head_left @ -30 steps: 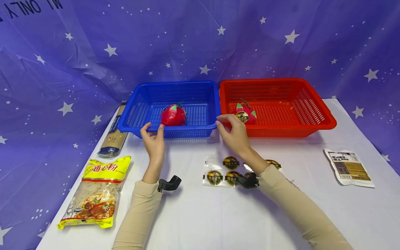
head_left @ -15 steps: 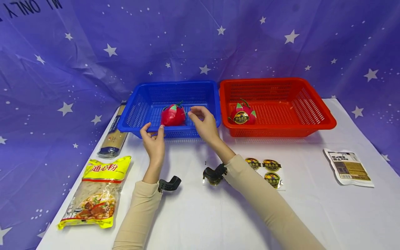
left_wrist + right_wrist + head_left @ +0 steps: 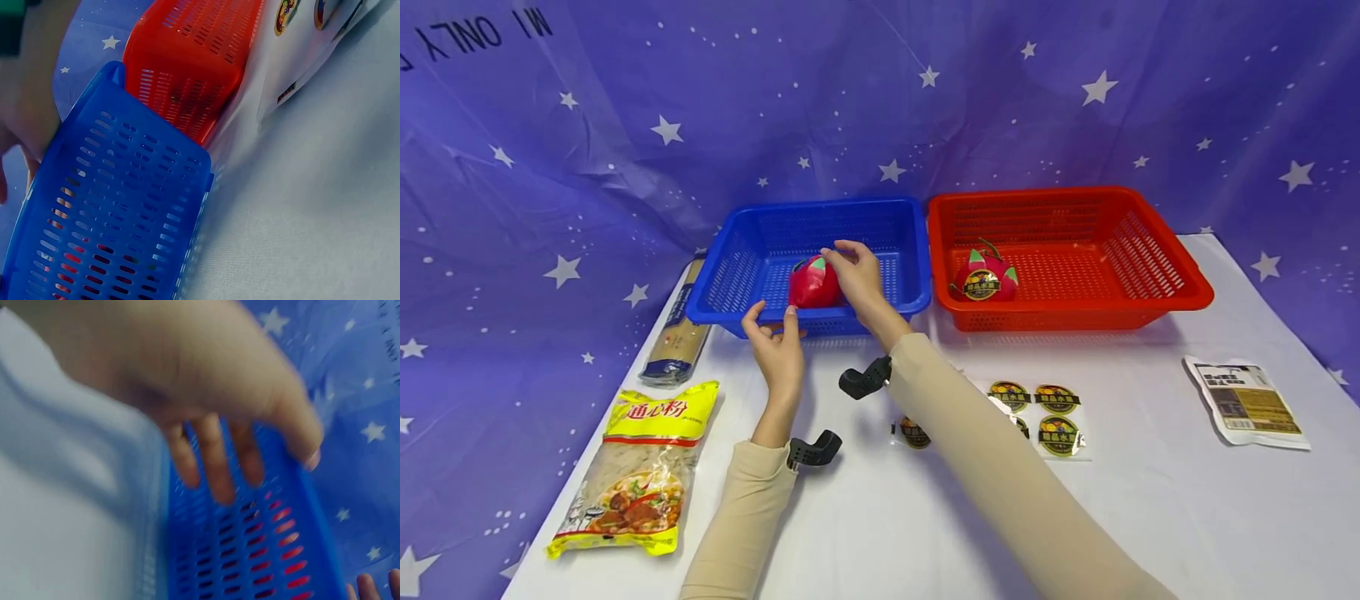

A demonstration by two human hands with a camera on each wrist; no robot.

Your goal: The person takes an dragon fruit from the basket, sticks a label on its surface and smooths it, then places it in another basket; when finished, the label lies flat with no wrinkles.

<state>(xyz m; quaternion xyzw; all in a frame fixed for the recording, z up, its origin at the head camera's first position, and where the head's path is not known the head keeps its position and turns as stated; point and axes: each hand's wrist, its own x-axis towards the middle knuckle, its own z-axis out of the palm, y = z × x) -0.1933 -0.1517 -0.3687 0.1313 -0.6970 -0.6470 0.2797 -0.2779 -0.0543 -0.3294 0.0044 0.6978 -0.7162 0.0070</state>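
In the head view, a red dragon fruit (image 3: 812,283) with green tips lies in the blue basket (image 3: 880,313). My right hand (image 3: 863,283) reaches over the front rim at the fruit's right side, thumb and forefinger beside its upper part and partly covering it; contact is unclear. My left hand (image 3: 780,354) is at the basket's front rim, thumb up by the edge and fingers loosely bent. In the right wrist view my blurred right hand (image 3: 206,381) hangs above the blue basket (image 3: 325,537). Another dragon fruit (image 3: 1000,271) with a round label lies in the red basket (image 3: 1075,305).
A sheet of round black-and-gold stickers (image 3: 1058,435) lies partly under my right forearm. At the left are a noodle packet (image 3: 677,346) and a yellow-topped pasta bag (image 3: 651,450). A white-and-brown pouch (image 3: 1251,404) lies at the right.
My right hand has moved left from the gap between the baskets to the fruit in the blue basket. My left hand has stayed by the rim. The head view has shifted slightly.
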